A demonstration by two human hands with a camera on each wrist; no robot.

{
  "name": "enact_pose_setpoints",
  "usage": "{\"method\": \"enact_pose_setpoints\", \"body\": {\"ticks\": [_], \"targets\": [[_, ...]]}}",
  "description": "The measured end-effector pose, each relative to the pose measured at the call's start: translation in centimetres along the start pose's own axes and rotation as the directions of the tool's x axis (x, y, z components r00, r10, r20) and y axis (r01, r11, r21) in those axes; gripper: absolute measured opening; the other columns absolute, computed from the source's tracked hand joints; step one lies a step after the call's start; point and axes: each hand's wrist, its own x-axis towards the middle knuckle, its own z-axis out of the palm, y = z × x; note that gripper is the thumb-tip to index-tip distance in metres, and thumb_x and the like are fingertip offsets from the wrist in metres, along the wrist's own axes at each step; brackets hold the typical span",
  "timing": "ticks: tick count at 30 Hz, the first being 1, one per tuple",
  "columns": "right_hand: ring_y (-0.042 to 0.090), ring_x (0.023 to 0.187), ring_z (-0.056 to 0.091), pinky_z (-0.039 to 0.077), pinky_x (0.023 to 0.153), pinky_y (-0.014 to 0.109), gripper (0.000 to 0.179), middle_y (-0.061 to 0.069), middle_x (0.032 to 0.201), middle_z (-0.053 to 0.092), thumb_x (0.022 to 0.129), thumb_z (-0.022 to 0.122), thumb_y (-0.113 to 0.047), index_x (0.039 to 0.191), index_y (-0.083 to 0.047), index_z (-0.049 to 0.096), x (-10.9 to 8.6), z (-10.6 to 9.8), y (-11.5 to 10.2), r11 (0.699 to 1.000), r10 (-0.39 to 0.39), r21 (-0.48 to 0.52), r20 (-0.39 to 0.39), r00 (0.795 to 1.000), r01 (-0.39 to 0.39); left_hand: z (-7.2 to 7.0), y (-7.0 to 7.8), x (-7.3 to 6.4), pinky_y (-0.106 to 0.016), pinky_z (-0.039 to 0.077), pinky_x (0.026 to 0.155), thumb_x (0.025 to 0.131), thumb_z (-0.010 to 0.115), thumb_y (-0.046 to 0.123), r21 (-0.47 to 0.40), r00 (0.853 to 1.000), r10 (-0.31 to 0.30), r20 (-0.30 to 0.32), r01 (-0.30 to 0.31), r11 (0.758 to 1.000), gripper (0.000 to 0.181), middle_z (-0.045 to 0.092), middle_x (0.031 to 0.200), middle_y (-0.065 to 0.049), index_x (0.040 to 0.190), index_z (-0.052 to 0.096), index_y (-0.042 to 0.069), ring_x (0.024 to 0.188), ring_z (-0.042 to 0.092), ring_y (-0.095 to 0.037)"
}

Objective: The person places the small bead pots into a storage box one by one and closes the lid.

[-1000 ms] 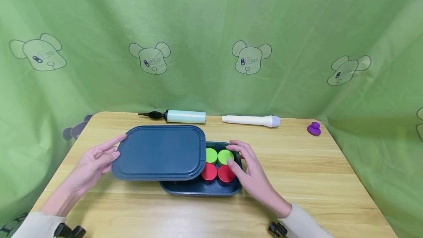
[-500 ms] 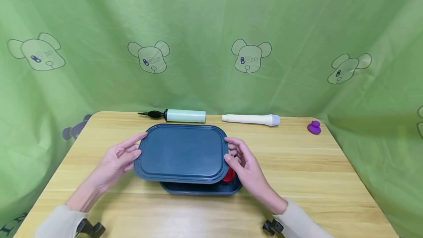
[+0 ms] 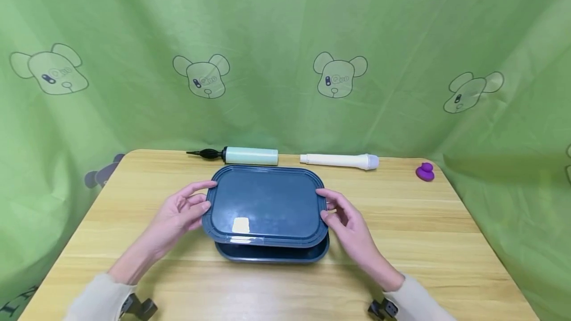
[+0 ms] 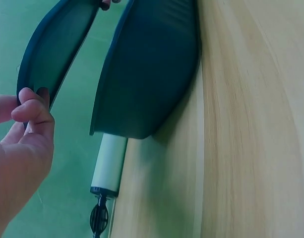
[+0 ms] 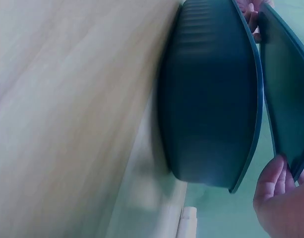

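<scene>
Both my hands hold a dark blue rectangular lid (image 3: 267,204) by its short ends. My left hand (image 3: 180,212) pinches the left end, and my right hand (image 3: 348,219) pinches the right end. Beneath the lid stands a matching deep box (image 3: 273,254) on the table; only its front edge shows in the head view. The wrist views show a gap between the lid (image 4: 57,44) and the box wall (image 5: 211,99). Whatever lies inside the box is hidden under the lid.
Along the table's back edge lie a light blue hand pump (image 3: 251,156) with a black nozzle and a white toy microphone (image 3: 339,161). A purple rubber duck (image 3: 425,172) sits at the back right corner. A green curtain (image 3: 276,24) hangs behind the wooden table (image 3: 424,241).
The lid has moved right with my left hand until it covers the box and its red and green round pieces. My right hand has left the box's side and taken the lid's right end.
</scene>
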Motion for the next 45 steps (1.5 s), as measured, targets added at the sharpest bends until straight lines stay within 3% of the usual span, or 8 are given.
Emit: {"method": "enact_pose_setpoints", "body": {"ticks": [6, 11, 16, 21, 28, 35, 41, 45], "targets": [[0.013, 0.102, 0.059, 0.052, 0.085, 0.020, 0.044, 0.018, 0.113, 0.062, 0.106, 0.061, 0.005, 0.149, -0.001, 0.063, 0.1, -0.9, 0.2, 1.000, 0.002, 0.009, 0.000, 1.000, -0.002, 0.8, -0.2, 0.5, -0.031, 0.063, 0.082, 0.109, 0.065, 0.002, 0.041, 0.999, -0.018, -0.047, 0.020, 0.999, 0.053, 0.071, 0.108, -0.007, 0.159, 0.050, 0.005, 0.087, 0.071, -0.012], [0.014, 0.098, 0.064, 0.054, 0.085, 0.021, 0.047, 0.019, 0.119, 0.063, 0.106, 0.062, 0.006, 0.152, 0.000, 0.058, 0.3, -1.7, 0.2, 0.999, -0.004, 0.042, -0.007, 1.000, 0.005, 1.5, -0.3, 1.0, -0.026, 0.062, 0.077, 0.108, 0.065, 0.000, 0.014, 0.999, 0.006, -0.051, -0.005, 1.000, 0.072, 0.073, 0.104, -0.004, 0.171, 0.033, 0.009, 0.080, 0.069, -0.010], [0.014, 0.101, 0.067, 0.056, 0.092, 0.022, 0.060, 0.016, 0.124, 0.066, 0.105, 0.062, 0.010, 0.161, 0.002, 0.044, 0.7, -2.2, 0.1, 0.992, -0.006, 0.129, -0.050, 0.999, 0.012, 2.1, 0.0, 1.1, -0.022, 0.054, 0.069, 0.108, 0.067, 0.002, 0.102, 0.994, 0.041, -0.103, -0.031, 0.994, 0.052, 0.077, 0.102, -0.001, 0.154, 0.049, -0.010, 0.075, 0.064, -0.009], [0.012, 0.099, 0.069, 0.057, 0.088, 0.020, 0.036, 0.007, 0.113, 0.072, 0.105, 0.067, 0.006, 0.141, 0.010, 0.064, 0.8, -2.4, -0.4, 0.995, 0.008, 0.103, -0.143, 0.990, 0.007, 2.3, 0.7, 0.8, -0.028, 0.055, 0.071, 0.107, 0.071, 0.006, 0.214, 0.984, 0.105, -0.146, -0.072, 0.974, 0.025, 0.073, 0.093, -0.005, 0.126, 0.070, -0.010, 0.076, 0.062, -0.014], [0.012, 0.094, 0.063, 0.053, 0.079, 0.019, 0.016, 0.008, 0.110, 0.068, 0.102, 0.071, 0.008, 0.117, 0.010, 0.076, 0.7, -2.8, -0.4, 0.995, -0.059, 0.064, -0.214, 0.975, 0.075, 2.3, 1.6, 0.3, -0.025, 0.054, 0.061, 0.108, 0.070, 0.007, 0.207, 0.982, 0.164, -0.089, -0.143, 0.968, 0.018, 0.072, 0.086, -0.009, 0.123, 0.076, -0.002, 0.066, 0.063, -0.014], [0.011, 0.099, 0.073, 0.057, 0.089, 0.021, 0.019, 0.005, 0.105, 0.080, 0.104, 0.070, 0.006, 0.121, 0.007, 0.078, -0.1, -3.1, 0.0, 0.997, -0.072, 0.002, -0.185, 0.980, 0.074, 2.1, 1.7, 0.3, -0.039, 0.065, 0.081, 0.109, 0.066, 0.003, 0.162, 0.988, 0.156, 0.015, -0.157, 0.974, 0.030, 0.078, 0.114, -0.026, 0.137, 0.069, -0.008, 0.096, 0.080, -0.027], [0.011, 0.103, 0.074, 0.058, 0.089, 0.021, 0.028, 0.005, 0.118, 0.080, 0.101, 0.067, 0.014, 0.128, 0.009, 0.075, -0.6, -3.2, 0.5, 0.996, -0.091, 0.011, -0.131, 0.987, 0.093, 2.1, 1.5, -0.1, -0.039, 0.064, 0.088, 0.110, 0.065, 0.007, 0.124, 0.994, 0.106, -0.006, -0.104, 0.987, 0.037, 0.077, 0.123, -0.021, 0.141, 0.064, -0.013, 0.099, 0.079, -0.028], [0.012, 0.106, 0.072, 0.057, 0.090, 0.021, 0.025, 0.010, 0.121, 0.078, 0.104, 0.065, 0.011, 0.127, 0.008, 0.075, -1.0, -3.1, 0.7, 0.996, -0.073, 0.041, -0.101, 0.992, 0.077, 2.2, 1.2, 0.0, -0.040, 0.062, 0.091, 0.111, 0.066, 0.013, 0.098, 0.995, 0.073, -0.075, -0.065, 0.993, 0.039, 0.076, 0.127, -0.016, 0.138, 0.065, -0.015, 0.100, 0.079, -0.024]]}}
